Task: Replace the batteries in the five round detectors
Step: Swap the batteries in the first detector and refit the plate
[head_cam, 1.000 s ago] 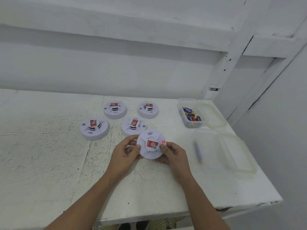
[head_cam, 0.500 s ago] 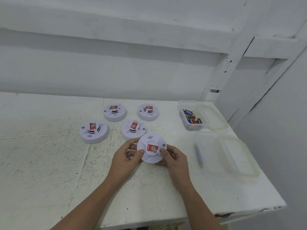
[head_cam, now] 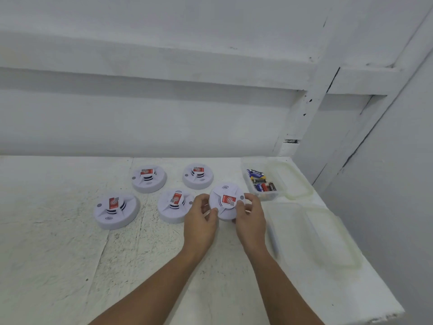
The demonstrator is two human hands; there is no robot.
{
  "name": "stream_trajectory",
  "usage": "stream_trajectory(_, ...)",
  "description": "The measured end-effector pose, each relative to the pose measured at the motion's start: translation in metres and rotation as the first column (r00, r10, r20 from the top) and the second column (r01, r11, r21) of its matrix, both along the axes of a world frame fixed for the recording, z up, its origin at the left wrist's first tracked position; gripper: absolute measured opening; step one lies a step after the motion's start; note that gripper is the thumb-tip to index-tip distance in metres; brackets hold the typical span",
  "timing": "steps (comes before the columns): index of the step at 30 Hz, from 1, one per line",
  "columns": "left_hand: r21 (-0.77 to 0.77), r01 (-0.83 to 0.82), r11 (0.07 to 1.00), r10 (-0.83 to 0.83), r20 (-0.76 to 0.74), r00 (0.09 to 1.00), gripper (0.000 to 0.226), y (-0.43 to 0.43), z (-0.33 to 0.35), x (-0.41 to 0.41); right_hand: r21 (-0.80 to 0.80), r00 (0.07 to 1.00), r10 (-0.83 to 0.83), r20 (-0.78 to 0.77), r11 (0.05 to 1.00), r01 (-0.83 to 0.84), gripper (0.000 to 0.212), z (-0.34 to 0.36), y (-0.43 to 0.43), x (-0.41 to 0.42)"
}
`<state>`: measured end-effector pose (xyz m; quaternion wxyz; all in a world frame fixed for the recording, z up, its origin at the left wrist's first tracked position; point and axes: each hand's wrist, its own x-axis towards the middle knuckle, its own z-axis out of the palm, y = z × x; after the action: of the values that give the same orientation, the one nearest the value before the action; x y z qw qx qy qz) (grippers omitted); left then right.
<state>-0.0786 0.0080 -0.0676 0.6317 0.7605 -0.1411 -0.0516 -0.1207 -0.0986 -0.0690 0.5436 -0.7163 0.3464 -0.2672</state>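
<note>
Your left hand [head_cam: 201,221] and right hand [head_cam: 250,219] grip one detector [head_cam: 226,202] by its rim, fingers curled on either side, near the table's [head_cam: 58,254] back right. Four other detectors [head_cam: 174,205] lie to its left. A tub [head_cam: 267,196] of batteries [head_cam: 261,184] sits just beyond your right hand.

A scuffed white table [head_cam: 58,266] stands against white-painted walls [head_cam: 140,118].

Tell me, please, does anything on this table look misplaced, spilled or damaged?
Nothing is spilled. One slim grey object lies loose on the table, apart from the battery container; it is too blurred to identify.
</note>
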Motion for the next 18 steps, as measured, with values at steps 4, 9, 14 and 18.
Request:
stream_trajectory(4,0.077,-0.042,0.996,0.039,0.040,0.998,0.033,-0.017,-0.004,0.009,-0.144,0.996,0.008,-0.088,0.989,-0.020,0.030,-0.003,-0.009,0.010)
stream_trajectory(9,0.141,-0.064,0.988,0.057,0.049,0.997,0.036,-0.027,-0.008,0.019,-0.183,0.990,0.012,-0.137,0.982,-0.037,0.038,-0.002,-0.014,0.018)
stream_trajectory(14,0.211,-0.083,0.974,0.061,0.106,0.992,0.019,-0.030,-0.013,0.022,-0.211,0.965,0.044,-0.257,0.972,-0.101,0.040,-0.001,-0.016,0.022)
stream_trajectory(18,0.258,-0.056,0.965,0.012,0.170,0.985,0.021,-0.029,-0.014,0.024,-0.236,0.941,0.048,-0.335,0.963,-0.133,0.032,-0.002,-0.017,0.022)
